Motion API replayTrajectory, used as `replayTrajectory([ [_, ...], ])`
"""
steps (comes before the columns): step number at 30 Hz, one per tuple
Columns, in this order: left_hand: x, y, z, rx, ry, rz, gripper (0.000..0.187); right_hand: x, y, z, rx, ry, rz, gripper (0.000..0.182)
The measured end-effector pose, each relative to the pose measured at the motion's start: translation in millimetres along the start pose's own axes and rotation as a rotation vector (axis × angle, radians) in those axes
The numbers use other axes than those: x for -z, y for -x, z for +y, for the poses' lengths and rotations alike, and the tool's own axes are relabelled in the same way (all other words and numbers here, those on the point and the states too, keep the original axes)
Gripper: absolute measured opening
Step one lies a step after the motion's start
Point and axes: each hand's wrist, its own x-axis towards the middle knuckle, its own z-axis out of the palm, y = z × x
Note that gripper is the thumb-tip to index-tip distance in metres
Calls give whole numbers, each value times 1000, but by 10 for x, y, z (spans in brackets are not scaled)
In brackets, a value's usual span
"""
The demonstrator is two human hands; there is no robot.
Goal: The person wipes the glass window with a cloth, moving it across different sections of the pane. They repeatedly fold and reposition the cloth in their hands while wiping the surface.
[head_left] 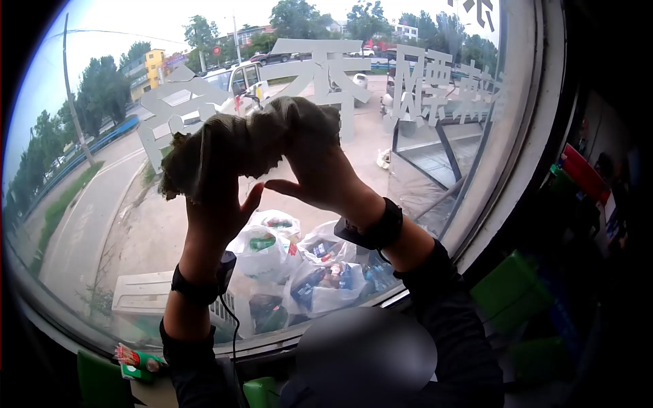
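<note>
A crumpled grey-green cloth stretches across both my hands, raised before the large window. My left hand is at the cloth's left part, and the fabric covers its fingers. Farther right, my right hand has its fingers under the other end. Both thumbs stick out below the cloth and point toward each other, their tips close together. The cloth's frayed edge hangs down on the left. White lettering on the glass lies partly behind the cloth.
Behind the glass stand white plastic bags filled with bottles and a white slatted crate. Inside, a green box of chopsticks sits at lower left. Green chairs stand at right, past the window frame.
</note>
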Motion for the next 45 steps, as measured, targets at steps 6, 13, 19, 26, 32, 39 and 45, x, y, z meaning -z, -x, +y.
replayTrajectory([
  [6,142,-658,-97,-86,-69,175,43,163,-388,203,-24,28,162,61],
  [13,-104,-62,161,-57,-65,-61,68,24,247,-12,-76,20,-320,62],
  [19,23,-420,56,-84,28,86,49,118,-133,156,-86,-55,67,65],
  [26,-260,71,328,12,164,-4,49,-104,265,-29,-60,-44,-81,73],
  [32,-223,-182,206,-34,98,-42,68,159,97,378,-87,-77,37,57],
  [39,-230,-344,370,-33,91,73,57,75,-116,295,-109,-50,219,51],
  [45,-28,71,-44,119,-52,93,52,-148,-232,-124,-6,-97,213,58],
])
